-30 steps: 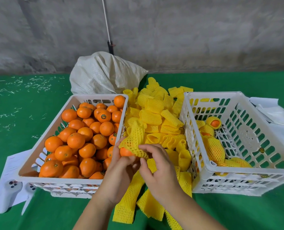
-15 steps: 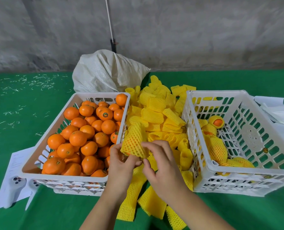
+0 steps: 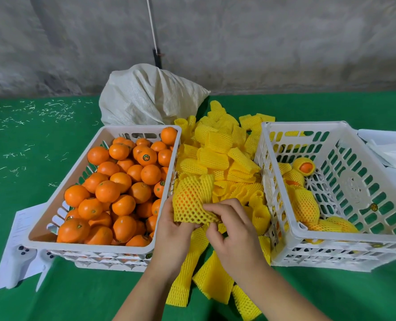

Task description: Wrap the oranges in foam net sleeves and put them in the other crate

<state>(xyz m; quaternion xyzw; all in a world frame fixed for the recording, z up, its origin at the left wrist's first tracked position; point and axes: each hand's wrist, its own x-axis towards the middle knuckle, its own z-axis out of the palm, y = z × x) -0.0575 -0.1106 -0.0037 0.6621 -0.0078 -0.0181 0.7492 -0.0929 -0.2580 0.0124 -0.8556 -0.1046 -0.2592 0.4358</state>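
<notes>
Since a second ago the foam net sleeve (image 3: 193, 201) has slid over the orange, now showing only through the mesh. Left hand (image 3: 172, 229) and right hand (image 3: 233, 230) both pinch its lower edge, between the full orange crate (image 3: 53, 242) and the other crate (image 3: 292, 230) (few wrapped oranges inside). Loose sleeves (image 3: 218, 156) crowd the gap; a white sack (image 3: 146, 96) sits behind.

An orange (image 3: 185, 198) sits inside a stretched yellow sleeve (image 3: 193, 202) in the grip; bare oranges (image 3: 120, 188) fill the crate (image 3: 95, 247) left of it, wrapped ones (image 3: 304, 202) lie right.
</notes>
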